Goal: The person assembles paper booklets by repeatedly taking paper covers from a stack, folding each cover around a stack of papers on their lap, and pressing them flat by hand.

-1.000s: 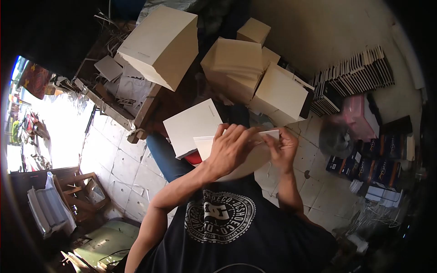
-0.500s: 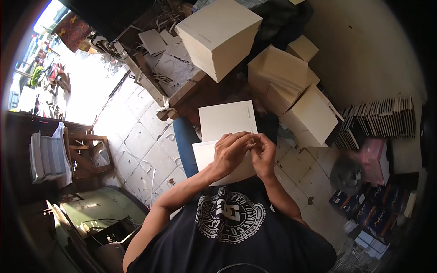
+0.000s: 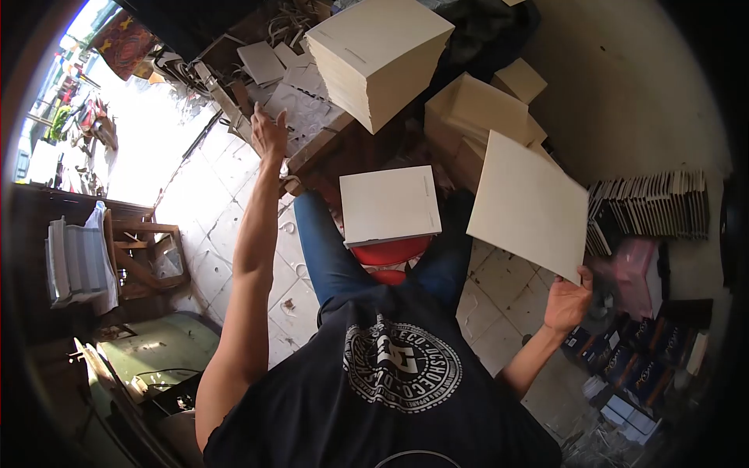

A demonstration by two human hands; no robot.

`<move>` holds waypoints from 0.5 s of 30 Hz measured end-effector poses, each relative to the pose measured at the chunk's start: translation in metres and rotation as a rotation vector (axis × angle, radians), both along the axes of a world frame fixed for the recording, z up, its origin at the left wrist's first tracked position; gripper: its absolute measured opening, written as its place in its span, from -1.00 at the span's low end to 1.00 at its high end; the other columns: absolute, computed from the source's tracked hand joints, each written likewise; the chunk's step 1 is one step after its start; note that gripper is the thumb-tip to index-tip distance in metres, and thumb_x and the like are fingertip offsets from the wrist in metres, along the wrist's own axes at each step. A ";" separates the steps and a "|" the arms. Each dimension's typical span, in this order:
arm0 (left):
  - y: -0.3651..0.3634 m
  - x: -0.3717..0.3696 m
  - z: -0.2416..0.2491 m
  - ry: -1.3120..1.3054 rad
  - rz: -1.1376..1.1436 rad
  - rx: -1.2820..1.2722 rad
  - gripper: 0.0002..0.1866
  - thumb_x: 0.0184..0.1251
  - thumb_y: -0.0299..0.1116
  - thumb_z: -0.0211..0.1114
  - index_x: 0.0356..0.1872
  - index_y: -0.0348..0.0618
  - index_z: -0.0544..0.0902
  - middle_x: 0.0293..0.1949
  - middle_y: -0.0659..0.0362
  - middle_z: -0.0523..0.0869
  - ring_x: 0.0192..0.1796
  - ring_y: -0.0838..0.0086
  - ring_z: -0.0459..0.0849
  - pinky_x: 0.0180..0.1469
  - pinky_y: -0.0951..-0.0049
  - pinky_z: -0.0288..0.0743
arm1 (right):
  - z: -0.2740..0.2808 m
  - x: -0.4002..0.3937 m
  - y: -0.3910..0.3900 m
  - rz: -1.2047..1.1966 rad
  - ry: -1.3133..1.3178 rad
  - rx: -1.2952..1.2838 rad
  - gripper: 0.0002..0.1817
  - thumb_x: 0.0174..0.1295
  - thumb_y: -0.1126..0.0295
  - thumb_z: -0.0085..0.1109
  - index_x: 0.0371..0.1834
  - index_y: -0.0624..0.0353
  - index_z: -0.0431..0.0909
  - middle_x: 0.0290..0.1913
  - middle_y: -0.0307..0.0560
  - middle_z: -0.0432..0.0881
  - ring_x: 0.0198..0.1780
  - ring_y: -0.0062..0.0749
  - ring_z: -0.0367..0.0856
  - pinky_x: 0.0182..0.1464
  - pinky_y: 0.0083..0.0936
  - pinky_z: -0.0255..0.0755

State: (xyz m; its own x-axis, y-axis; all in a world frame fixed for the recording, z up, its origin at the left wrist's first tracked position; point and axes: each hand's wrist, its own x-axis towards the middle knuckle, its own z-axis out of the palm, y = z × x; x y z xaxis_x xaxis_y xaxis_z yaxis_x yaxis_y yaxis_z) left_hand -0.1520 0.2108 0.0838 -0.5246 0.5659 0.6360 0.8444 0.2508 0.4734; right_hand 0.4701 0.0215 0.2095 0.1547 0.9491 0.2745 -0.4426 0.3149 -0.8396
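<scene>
My right hand (image 3: 568, 303) pinches the near corner of a large cream paper sheet (image 3: 532, 209), possibly folded, held out to the right. At the left, my left hand (image 3: 269, 134) reaches over the edge of a low wooden table (image 3: 316, 148), fingers apart and holding nothing. Between my knees, a white, squared-off pile of paper (image 3: 390, 204) rests on a red stool (image 3: 390, 253); small print runs along its right side. A tall stack of cream paper (image 3: 380, 62) stands on the table, ahead of the pile.
Cream paper stacks (image 3: 476, 113) stand at the right, partly behind the held sheet. Farther right are a row of upright books (image 3: 651, 207), a pink package (image 3: 636, 277) and dark blue boxes (image 3: 624, 359). Paper scraps (image 3: 300, 101) litter the table. A wooden rack (image 3: 144, 257) stands left.
My hands have parted from over the pile. The left has swung out to the table's edge; the right has carried the cream sheet away to the right.
</scene>
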 end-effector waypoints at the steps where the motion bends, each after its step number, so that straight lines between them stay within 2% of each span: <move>1: 0.000 0.002 0.001 0.062 0.044 0.068 -0.52 0.33 -0.26 0.42 0.21 -0.19 0.54 -0.09 0.01 0.64 -0.17 0.22 0.67 -0.07 0.22 0.54 | -0.008 -0.001 0.006 -0.045 -0.003 0.026 -0.66 0.37 0.33 0.27 0.12 0.24 0.48 0.10 -0.01 0.59 0.05 -0.45 0.55 0.04 -0.51 0.45; 4: -0.037 0.047 0.010 -0.274 -0.152 0.123 -0.47 0.38 -0.25 0.39 0.26 -0.27 0.46 -0.02 0.00 0.61 -0.13 0.30 0.66 -0.04 0.27 0.53 | -0.032 -0.021 0.029 -0.039 -0.108 -0.124 -0.47 0.39 0.38 0.22 0.37 0.28 0.32 0.20 -0.02 0.55 0.25 -0.43 0.49 0.29 -0.50 0.36; 5: -0.060 0.066 0.010 -0.328 -0.208 0.128 -0.55 0.41 -0.26 0.36 0.20 -0.25 0.51 -0.05 0.04 0.63 -0.15 0.36 0.66 -0.09 0.31 0.54 | -0.037 -0.044 0.041 0.009 -0.065 -0.241 -0.47 0.39 0.40 0.23 0.38 0.29 0.34 0.18 -0.03 0.56 0.23 -0.47 0.50 0.29 -0.51 0.34; 6: -0.082 0.081 -0.001 -0.457 -0.258 0.116 -0.62 0.41 -0.26 0.37 0.12 -0.23 0.56 -0.15 0.07 0.66 -0.23 0.41 0.66 -0.18 0.37 0.53 | -0.051 -0.057 0.050 0.090 -0.122 -0.316 -0.58 0.41 0.40 0.23 0.28 0.26 0.44 0.15 -0.09 0.59 0.19 -0.50 0.51 0.29 -0.50 0.32; 7: -0.111 0.106 0.009 -0.585 -0.270 0.094 -0.69 0.41 -0.26 0.38 0.03 -0.22 0.60 -0.29 0.13 0.67 -0.33 0.46 0.63 -0.26 0.42 0.48 | -0.071 -0.069 0.057 0.178 -0.182 -0.387 -0.69 0.42 0.41 0.23 0.17 0.24 0.53 0.11 -0.14 0.63 0.15 -0.53 0.52 0.30 -0.50 0.31; 9: -0.164 0.135 -0.006 -0.574 -0.198 0.050 -0.77 0.40 -0.28 0.39 -0.17 -0.23 0.60 -0.36 0.18 0.66 -0.41 0.56 0.56 -0.38 0.49 0.35 | -0.101 -0.092 0.068 0.215 -0.117 -0.404 -0.79 0.44 0.40 0.22 0.06 0.21 0.58 0.05 -0.20 0.67 0.10 -0.57 0.53 0.26 -0.52 0.32; 10: -0.192 0.147 -0.015 -0.663 -0.180 -0.023 -0.78 0.39 -0.30 0.40 -0.24 -0.23 0.59 -0.41 0.21 0.65 -0.44 0.59 0.53 -0.41 0.52 0.31 | -0.115 -0.103 0.071 0.230 -0.085 -0.415 -0.83 0.45 0.39 0.21 0.00 0.19 0.61 0.02 -0.23 0.68 0.08 -0.59 0.54 0.24 -0.53 0.32; 12: -0.235 0.177 -0.004 -0.562 -0.288 -0.099 -0.84 0.29 -0.42 0.46 -0.37 -0.21 0.63 -0.46 0.20 0.65 -0.51 0.58 0.51 -0.45 0.51 0.33 | -0.140 -0.122 0.073 0.262 -0.189 -0.437 -0.88 0.45 0.40 0.21 -0.05 0.17 0.61 -0.04 -0.26 0.71 0.03 -0.64 0.55 0.22 -0.55 0.32; 13: -0.249 0.186 -0.008 -0.553 -0.304 -0.148 -0.85 0.24 -0.44 0.48 -0.40 -0.23 0.66 -0.43 0.17 0.68 -0.49 0.55 0.57 -0.41 0.50 0.41 | -0.144 -0.133 0.073 0.277 -0.242 -0.444 -0.90 0.45 0.40 0.20 -0.08 0.16 0.61 -0.06 -0.27 0.72 0.00 -0.66 0.55 0.21 -0.56 0.32; 15: -0.265 0.198 -0.021 -0.639 -0.299 -0.186 -0.89 0.23 -0.45 0.47 -0.27 -0.24 0.74 -0.36 0.12 0.74 -0.42 0.49 0.68 -0.31 0.48 0.54 | -0.151 -0.152 0.069 0.298 -0.305 -0.435 -0.90 0.46 0.39 0.20 -0.13 0.18 0.62 -0.18 -0.30 0.73 -0.11 -0.75 0.54 0.11 -0.64 0.34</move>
State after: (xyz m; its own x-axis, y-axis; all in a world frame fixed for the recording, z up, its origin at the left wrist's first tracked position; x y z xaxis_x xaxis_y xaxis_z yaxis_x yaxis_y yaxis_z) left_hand 0.0459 -0.0543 0.0626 -0.5676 0.8120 0.1362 0.4623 0.1774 0.8688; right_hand 0.3185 0.0909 0.0585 -0.1591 0.9745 -0.1581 -0.1786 -0.1859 -0.9662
